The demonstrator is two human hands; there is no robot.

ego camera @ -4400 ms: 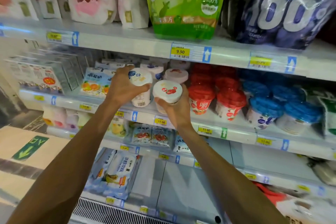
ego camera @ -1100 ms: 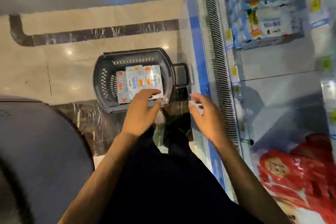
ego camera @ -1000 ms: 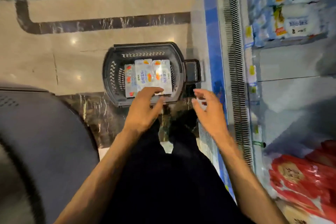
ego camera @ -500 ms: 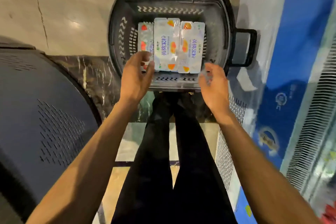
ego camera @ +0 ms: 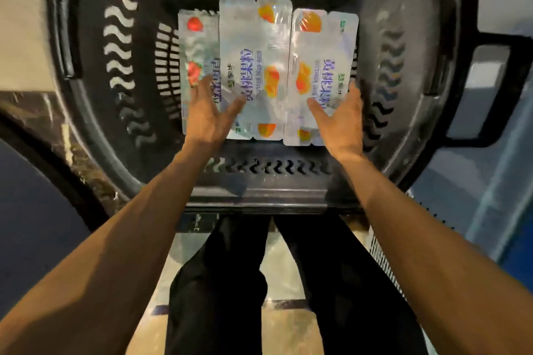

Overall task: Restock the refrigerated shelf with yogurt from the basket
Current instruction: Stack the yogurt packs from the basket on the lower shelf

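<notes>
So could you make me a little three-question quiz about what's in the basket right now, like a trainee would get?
1. True or false: the left hand and right hand are both open over the packs.
2. How many yogurt packs lie in the black basket? A) two B) three C) five
3. Fill in: the strawberry pack lies on the ___ side, as the person sees it, beside the middle peach pack and the right peach pack.

Key: 1 true; 2 B; 3 left.
</notes>
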